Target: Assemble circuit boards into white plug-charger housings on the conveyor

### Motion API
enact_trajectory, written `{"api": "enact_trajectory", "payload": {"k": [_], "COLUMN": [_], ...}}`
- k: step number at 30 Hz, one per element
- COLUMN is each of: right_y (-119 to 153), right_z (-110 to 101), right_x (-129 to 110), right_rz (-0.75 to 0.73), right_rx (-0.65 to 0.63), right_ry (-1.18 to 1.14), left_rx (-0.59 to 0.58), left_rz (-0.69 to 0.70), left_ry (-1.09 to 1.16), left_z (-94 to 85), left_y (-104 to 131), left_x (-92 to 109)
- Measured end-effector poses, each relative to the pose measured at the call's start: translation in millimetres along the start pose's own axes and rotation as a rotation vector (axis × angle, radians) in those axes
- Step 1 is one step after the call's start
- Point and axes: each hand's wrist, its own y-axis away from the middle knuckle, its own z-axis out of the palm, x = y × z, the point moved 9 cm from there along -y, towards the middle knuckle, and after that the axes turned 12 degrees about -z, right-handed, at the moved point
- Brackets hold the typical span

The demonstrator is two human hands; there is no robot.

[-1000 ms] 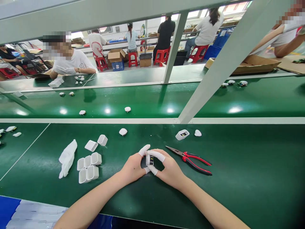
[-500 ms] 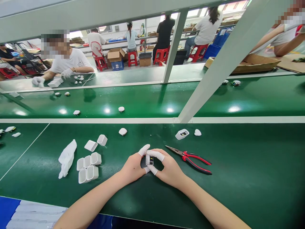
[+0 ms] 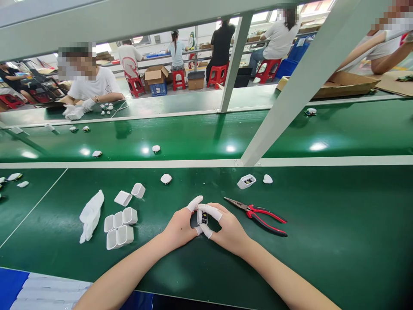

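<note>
Between my hands is a small white plastic housing [image 3: 202, 217] with dark electronic parts showing inside it. My left hand [image 3: 181, 224], white cots on its fingertips, is closed on the housing's left side. From the right, my right hand [image 3: 227, 226] pinches it with thumb and forefinger, also in white cots. Red-and-black long-nose pliers [image 3: 258, 215] lie just right of my right hand. Beyond them are another white housing [image 3: 247, 181] with parts inside and a small white piece [image 3: 267, 179]. Several hollow white housings [image 3: 120, 228] stand in a group to the left.
A crumpled white glove-like item [image 3: 92, 215] lies on the green bench [image 3: 338, 224]. Behind a pale rail [image 3: 180, 163] runs a green belt [image 3: 187, 133] carrying small white pieces. A slanted metal post [image 3: 290, 99] rises on the right. A co-worker [image 3: 93, 86] in white gloves sits across.
White pieces on the belt have shifted left. The co-worker's gloved hands have come together on white parts. My hands and the housing have hardly moved.
</note>
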Motion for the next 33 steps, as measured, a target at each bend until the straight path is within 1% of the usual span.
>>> {"api": "enact_trajectory", "payload": {"k": [3,5,9,11,14,19,21,24,26,33], "right_y": [0.5,1.4,6.1,7.9,6.5,1.5,1.2,1.2,0.7,-4.1], "right_z": [-0.7,-3.9,-18.5,-24.2,-24.3,-9.6,-6.3,-5.6,-6.4,-9.8], "right_x": [0.1,1.6,9.2,11.7,9.8,-2.7,-7.1,-11.9,-11.7,-9.7], "right_rz": [-0.024,-0.022,0.048,0.074,0.059,-0.067,-0.126,-0.206,-0.213,-0.134], "right_rx": [0.016,0.050,0.164,0.189,0.154,0.032,0.019,0.031,0.038,0.040], "right_ry": [-0.026,-0.059,-0.076,-0.050,-0.020,-0.017,0.019,0.099,0.116,0.053], "left_rx": [-0.006,-0.011,-0.019,-0.024,-0.023,-0.007,-0.007,-0.003,-0.002,-0.012], "left_rz": [-0.013,-0.006,0.045,0.063,0.061,0.021,0.011,0.000,-0.002,-0.004], "left_ry": [-0.029,-0.028,0.012,0.028,0.034,-0.008,-0.016,-0.019,-0.019,-0.010], "left_z": [0.5,0.7,0.7,1.1,1.6,1.1,1.0,0.4,0.6,0.8], "left_y": [-0.8,-1.1,-0.3,0.0,-0.3,-2.0,-2.2,-2.2,-2.1,-1.4], "left_x": [-1.3,-1.3,1.9,3.0,2.4,-0.7,-0.8,-1.2,-1.7,-1.0]}}
